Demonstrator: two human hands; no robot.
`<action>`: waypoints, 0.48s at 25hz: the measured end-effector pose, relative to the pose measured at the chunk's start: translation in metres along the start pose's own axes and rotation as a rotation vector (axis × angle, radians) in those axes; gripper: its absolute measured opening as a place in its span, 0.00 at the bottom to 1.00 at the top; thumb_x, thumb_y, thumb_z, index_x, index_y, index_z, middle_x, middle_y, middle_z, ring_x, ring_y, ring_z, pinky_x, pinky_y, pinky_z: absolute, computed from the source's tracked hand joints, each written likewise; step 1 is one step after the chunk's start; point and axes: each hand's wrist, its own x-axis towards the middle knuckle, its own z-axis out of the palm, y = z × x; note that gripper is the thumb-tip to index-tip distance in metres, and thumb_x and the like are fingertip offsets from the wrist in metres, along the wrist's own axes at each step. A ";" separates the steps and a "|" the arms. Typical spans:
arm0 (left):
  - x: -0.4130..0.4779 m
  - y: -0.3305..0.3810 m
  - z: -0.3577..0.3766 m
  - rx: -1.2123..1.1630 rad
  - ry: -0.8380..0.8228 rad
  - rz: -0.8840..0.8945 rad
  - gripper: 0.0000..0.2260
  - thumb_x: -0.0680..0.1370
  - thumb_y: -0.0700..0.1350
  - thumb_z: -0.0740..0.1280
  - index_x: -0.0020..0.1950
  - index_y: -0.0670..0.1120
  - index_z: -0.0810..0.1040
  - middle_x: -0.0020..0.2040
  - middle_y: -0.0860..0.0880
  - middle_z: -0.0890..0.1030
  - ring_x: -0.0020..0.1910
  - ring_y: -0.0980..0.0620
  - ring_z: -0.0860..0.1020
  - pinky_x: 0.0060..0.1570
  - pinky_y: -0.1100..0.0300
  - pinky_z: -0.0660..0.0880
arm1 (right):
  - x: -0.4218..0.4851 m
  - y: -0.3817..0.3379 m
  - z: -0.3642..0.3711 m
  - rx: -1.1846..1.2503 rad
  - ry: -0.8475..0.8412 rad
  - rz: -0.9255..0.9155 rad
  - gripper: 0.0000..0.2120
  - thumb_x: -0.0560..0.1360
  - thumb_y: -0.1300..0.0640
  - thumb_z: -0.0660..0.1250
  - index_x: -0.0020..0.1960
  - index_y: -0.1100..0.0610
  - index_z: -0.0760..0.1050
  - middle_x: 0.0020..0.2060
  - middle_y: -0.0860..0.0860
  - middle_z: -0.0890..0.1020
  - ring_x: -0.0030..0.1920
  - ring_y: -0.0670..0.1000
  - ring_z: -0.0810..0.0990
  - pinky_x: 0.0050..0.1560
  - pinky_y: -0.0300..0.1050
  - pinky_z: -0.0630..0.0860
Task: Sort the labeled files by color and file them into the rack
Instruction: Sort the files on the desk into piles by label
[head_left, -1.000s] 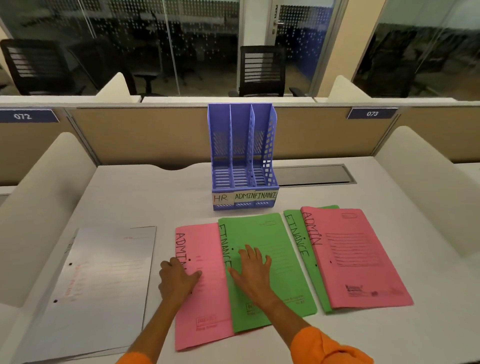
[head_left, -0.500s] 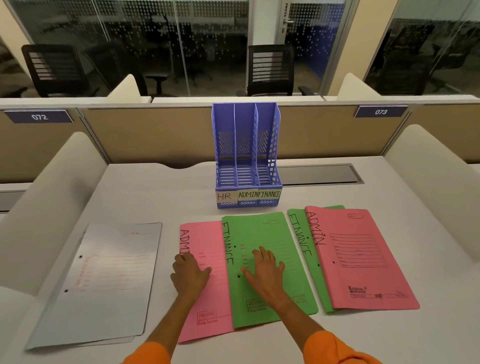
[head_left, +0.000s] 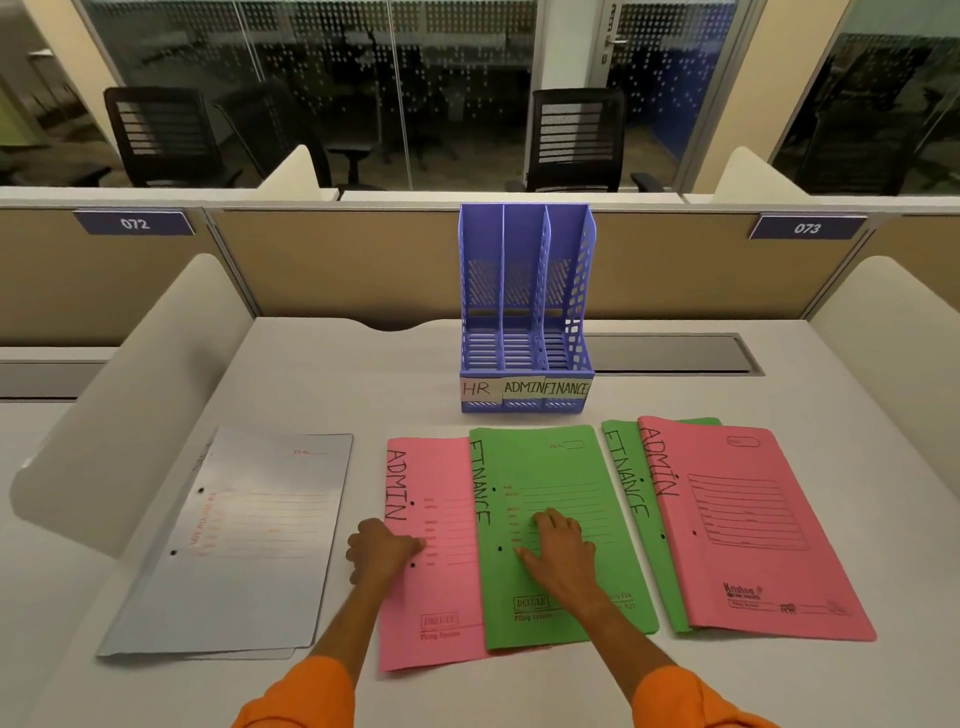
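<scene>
Head view, looking down on the desk (head_left: 363, 374). Up at the far edge, dead centre, finds the blue rack (head_left: 524, 312) standing upright, three slots tagged HR, ADMIN, FINANCE from left to right, ribbed floors showing in all three.

Along the near edge, takes in the files lying flat. Toward the near left corner, spots a pale grey file (head_left: 244, 530), with another sheet's edge peeking out beneath it. Just right of that, picks out the near pink ADMIN file (head_left: 441, 483), overlapped along its right side by the middle green FINANCE file (head_left: 561, 467). Closer to the right edge, sees a second green FINANCE file (head_left: 623, 519) under a second pink ADMIN file (head_left: 743, 545), only the green's left strip and top corner showing.

Now to the left hand (head_left: 382, 551): sits at the left edge of the near pink ADMIN file, fingers curled in tight, thumb on the pink cover, gripping that edge. And the right hand (head_left: 563, 558): presses flat on the middle green FINANCE file, fingers straight and slightly fanned. Orange sleeves (head_left: 306, 691) on both forearms.
</scene>
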 end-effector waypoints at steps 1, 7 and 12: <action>0.000 -0.002 -0.002 -0.046 -0.015 0.019 0.26 0.65 0.46 0.81 0.57 0.39 0.78 0.56 0.39 0.81 0.55 0.39 0.80 0.55 0.43 0.79 | 0.000 0.000 0.000 -0.004 -0.004 -0.002 0.27 0.76 0.41 0.65 0.70 0.52 0.65 0.73 0.51 0.66 0.71 0.54 0.65 0.66 0.61 0.70; -0.013 -0.002 -0.009 -0.211 -0.034 0.143 0.22 0.68 0.41 0.79 0.56 0.41 0.73 0.54 0.40 0.82 0.49 0.41 0.82 0.50 0.43 0.82 | 0.000 -0.002 0.000 0.001 -0.015 0.009 0.27 0.76 0.42 0.65 0.71 0.52 0.65 0.74 0.51 0.65 0.72 0.55 0.64 0.67 0.62 0.69; -0.021 0.011 -0.034 -0.207 0.026 0.213 0.21 0.68 0.39 0.77 0.53 0.44 0.69 0.51 0.43 0.81 0.45 0.42 0.82 0.46 0.46 0.82 | 0.002 -0.002 -0.002 0.021 -0.028 0.024 0.27 0.77 0.42 0.65 0.71 0.52 0.66 0.75 0.52 0.65 0.73 0.55 0.64 0.68 0.63 0.69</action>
